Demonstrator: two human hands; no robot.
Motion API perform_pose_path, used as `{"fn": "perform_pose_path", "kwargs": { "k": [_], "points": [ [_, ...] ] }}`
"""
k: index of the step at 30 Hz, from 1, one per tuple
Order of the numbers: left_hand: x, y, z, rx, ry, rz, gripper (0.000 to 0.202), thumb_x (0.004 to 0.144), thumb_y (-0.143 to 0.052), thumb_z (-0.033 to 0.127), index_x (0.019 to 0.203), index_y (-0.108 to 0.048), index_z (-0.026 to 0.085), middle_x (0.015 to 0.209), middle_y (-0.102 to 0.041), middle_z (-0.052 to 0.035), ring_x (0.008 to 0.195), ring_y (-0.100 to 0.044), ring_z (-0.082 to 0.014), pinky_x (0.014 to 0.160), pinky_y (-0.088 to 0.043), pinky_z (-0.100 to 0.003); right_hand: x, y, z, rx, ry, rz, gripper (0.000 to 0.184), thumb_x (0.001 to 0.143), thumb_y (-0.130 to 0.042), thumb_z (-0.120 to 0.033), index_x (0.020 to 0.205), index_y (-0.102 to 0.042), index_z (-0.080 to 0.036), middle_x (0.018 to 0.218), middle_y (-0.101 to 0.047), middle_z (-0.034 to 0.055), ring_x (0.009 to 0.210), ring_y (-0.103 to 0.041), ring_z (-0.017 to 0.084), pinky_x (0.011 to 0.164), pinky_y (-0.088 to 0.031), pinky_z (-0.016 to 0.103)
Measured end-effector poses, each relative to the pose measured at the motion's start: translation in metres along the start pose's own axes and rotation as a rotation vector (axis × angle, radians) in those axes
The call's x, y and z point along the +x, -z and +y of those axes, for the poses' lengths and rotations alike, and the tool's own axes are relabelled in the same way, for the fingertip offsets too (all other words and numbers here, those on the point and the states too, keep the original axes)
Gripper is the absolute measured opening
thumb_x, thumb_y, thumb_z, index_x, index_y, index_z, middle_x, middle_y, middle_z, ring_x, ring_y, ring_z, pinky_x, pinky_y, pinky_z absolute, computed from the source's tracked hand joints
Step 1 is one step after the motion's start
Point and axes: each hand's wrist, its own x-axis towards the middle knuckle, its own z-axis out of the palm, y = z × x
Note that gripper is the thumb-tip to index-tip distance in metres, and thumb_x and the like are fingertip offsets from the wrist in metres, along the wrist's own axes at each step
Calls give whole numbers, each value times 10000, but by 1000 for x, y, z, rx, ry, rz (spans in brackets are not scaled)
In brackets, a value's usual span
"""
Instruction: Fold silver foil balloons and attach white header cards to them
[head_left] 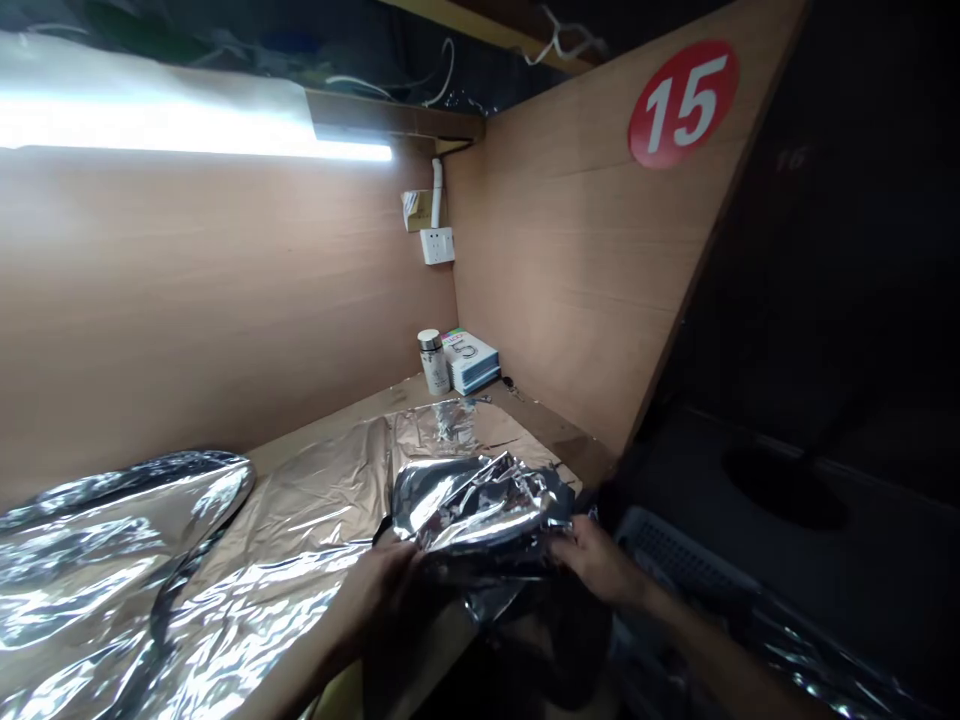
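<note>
A crumpled, shiny foil-wrapped piece [480, 500] is held above the near edge of the wooden desk [540, 425]. My left hand [386, 585] grips its left underside with fingers curled around it. My right hand [596, 560] pinches its right edge. A flat silver foil sheet [315, 500] lies spread on the desk under and behind the piece. The lower part of what I hold is dark and hard to make out.
More foil-covered shapes [112, 560] lie at the left. A small white bottle [433, 362] and a stack of boxes [471, 360] stand in the back corner. A wall socket [437, 245] is above them. The right partition bears a red "15" sticker [682, 103].
</note>
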Motion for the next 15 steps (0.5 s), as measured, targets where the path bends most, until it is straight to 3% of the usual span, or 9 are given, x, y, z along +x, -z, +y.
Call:
{"fn": "perform_pose_path", "kwargs": {
  "k": [2,3,4,6,8,10,13,15],
  "points": [
    [15,-3,5,94,158,8,548,1073,-271,491,847,-687,214,764,-718,-88,718,-661,-245,686,-433,-342,9,-4,0,-169,-146,131,355,1007,-513,-397,987,-753,-136,835,-757,112,813,-726,299,736,-573,387],
    [23,-2,7,135,196,3,544,1064,-283,495,806,-668,211,725,-698,-89,691,-648,-249,669,-400,-342,11,-5,-3,-291,-181,205,331,998,-533,-376,1073,-743,-132,917,-766,142,888,-730,326,780,-572,416],
    [31,-1,7,158,210,-10,530,1055,-303,494,780,-655,210,715,-690,-92,688,-642,-252,663,-376,-340,12,-7,-8,-415,-169,275,354,985,-563,-366,1206,-709,-132,1055,-760,177,1011,-715,357,857,-564,455],
    [46,1,6,142,208,-49,502,1037,-345,481,742,-644,207,711,-685,-91,675,-631,-241,643,-345,-328,12,-6,-20,-616,4,316,606,941,-659,-407,1484,-537,-168,1421,-618,210,1323,-565,399,1077,-465,542],
    [57,5,2,97,202,-102,486,1016,-385,478,713,-646,202,690,-673,-73,637,-605,-211,616,-327,-309,13,-2,-28,-716,275,165,888,848,-783,-468,1607,-378,-247,1662,-359,155,1521,-325,395,1241,-256,579],
    [62,11,-2,54,199,-155,494,994,-416,498,678,-644,194,645,-641,-51,601,-571,-186,588,-316,-291,20,5,-28,-745,449,-71,997,772,-859,-458,1618,-356,-302,1705,-275,114,1561,-240,382,1279,-118,586],
    [58,22,-3,-2,191,-181,517,987,-405,542,741,-682,182,658,-636,-39,620,-565,-182,576,-347,-274,43,20,-17,-706,513,-320,841,806,-812,-305,1568,-457,-295,1613,-461,107,1488,-410,332,1256,-218,543],
    [48,31,0,-71,89,-144,482,952,-486,596,1011,-726,182,885,-719,-68,778,-621,-214,669,-437,-280,62,33,-12,-622,503,-367,680,803,-777,-254,1457,-601,-311,1468,-627,48,1351,-570,271,1183,-372,430]
  ]
}}
